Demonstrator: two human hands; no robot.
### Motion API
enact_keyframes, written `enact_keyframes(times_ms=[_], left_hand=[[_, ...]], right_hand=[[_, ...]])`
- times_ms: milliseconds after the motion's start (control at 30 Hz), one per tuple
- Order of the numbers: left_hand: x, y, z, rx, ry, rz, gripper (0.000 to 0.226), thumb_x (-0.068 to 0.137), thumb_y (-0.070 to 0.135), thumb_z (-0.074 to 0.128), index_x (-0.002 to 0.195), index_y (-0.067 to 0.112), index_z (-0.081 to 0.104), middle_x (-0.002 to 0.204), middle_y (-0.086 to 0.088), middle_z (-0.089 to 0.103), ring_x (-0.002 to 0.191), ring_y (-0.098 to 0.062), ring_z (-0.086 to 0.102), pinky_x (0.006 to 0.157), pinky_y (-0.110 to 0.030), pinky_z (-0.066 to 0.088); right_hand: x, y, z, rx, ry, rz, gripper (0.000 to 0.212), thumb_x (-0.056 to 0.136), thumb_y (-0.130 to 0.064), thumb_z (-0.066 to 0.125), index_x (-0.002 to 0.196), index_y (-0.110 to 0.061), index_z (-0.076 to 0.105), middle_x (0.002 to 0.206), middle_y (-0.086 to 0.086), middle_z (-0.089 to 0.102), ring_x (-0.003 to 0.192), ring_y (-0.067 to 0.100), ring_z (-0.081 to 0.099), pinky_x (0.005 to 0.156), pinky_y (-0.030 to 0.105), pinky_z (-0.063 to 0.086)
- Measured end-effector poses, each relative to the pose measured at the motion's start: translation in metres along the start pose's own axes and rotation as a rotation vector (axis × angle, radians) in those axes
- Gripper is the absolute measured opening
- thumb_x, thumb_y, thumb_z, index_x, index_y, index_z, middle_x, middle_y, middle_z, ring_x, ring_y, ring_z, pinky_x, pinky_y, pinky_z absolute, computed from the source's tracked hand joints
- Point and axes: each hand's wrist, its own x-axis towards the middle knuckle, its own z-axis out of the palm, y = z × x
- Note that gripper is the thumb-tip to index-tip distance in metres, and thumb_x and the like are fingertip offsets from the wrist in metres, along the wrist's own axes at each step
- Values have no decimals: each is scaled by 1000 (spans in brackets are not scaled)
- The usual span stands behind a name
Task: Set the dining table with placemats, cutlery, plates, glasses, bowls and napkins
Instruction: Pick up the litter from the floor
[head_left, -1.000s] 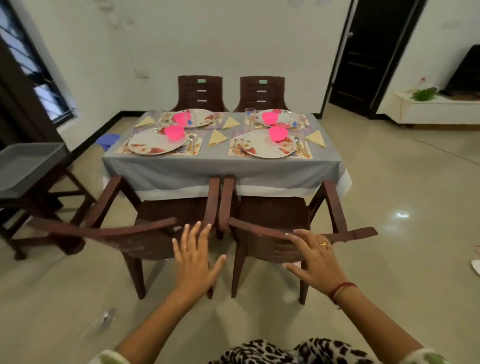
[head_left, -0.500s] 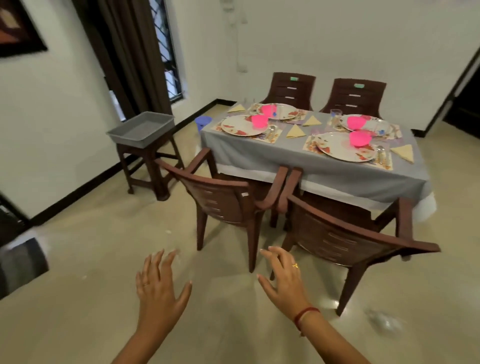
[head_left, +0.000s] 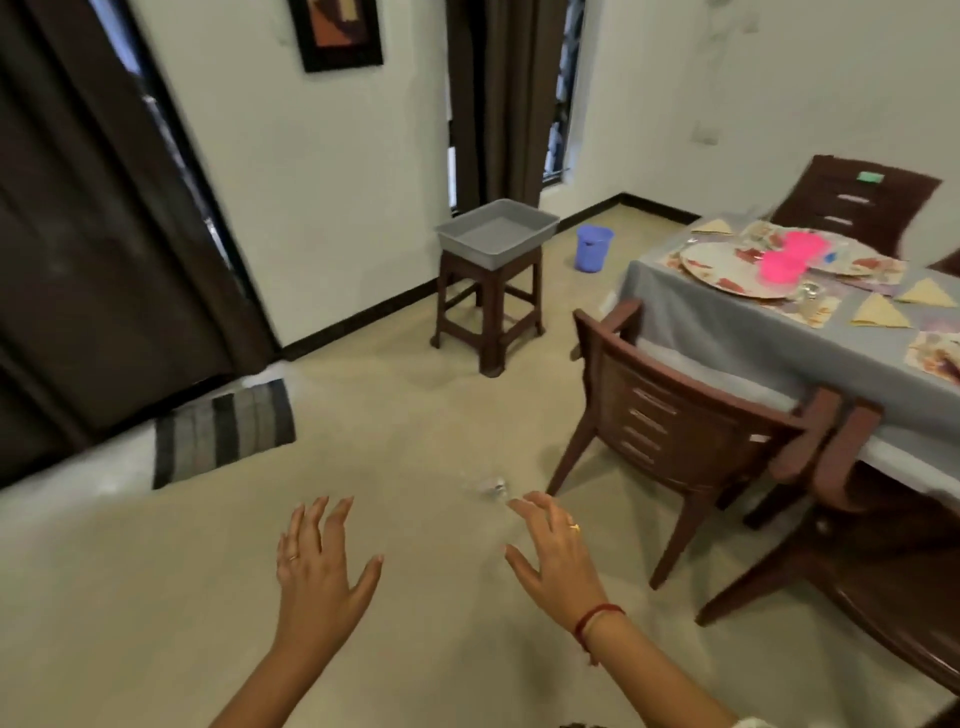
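No writing could be read anywhere; a small green label (head_left: 870, 177) on the far chair (head_left: 852, 202) was too blurred to make out. The left hand (head_left: 317, 569) and right hand (head_left: 558, 558) hung palm-down over the pale speckled floor (head_left: 395, 415), fingers (head_left: 332, 519) spread and released, grasping nothing. At the right edge stood the worktop (head_left: 727, 322) under a smooth grey cloth, carrying floral placemats (head_left: 815, 312), round patterned plates (head_left: 727, 265), two glossy pink bowls (head_left: 782, 265) and yellow triangular napkins (head_left: 880, 313). Two slatted brown armchairs (head_left: 670, 426) were drawn up to its near side. A grey rectangular plastic tray (head_left: 496, 234) sat on a brown stool (head_left: 488, 306), a blue bucket (head_left: 594, 248) beyond it, a striped mat (head_left: 223, 431) near the dark curtains (head_left: 104, 208).
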Motion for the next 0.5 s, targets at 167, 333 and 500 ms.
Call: enact_keyframes(times_ms=[167,333,500], left_hand=[[44,-53,-4,0,-80,10,64,81,52,42,134,16,40,138,-19,45,134,-43,32,102,-60,33],[112,-73,35,-9,-170,25,65,81,52,42,135,16,39,139,-17,45,136,-42,31,104,-58,32],[206,-83,99,9,-260,58,67,81,53,42,137,17,39,142,-14,41,140,-39,25,108,-55,27]], right_hand=[[58,-37,50,29,-114,26,46,89,-47,47,131,-32,39,134,2,43,127,25,43,99,41,44],[110,-9,83,-13,-152,121,47,89,-41,54,132,-26,43,133,5,43,124,26,44,98,43,45],[176,53,133,-56,-212,273,48,90,-35,58,135,-22,46,137,5,39,126,24,40,102,39,42]])
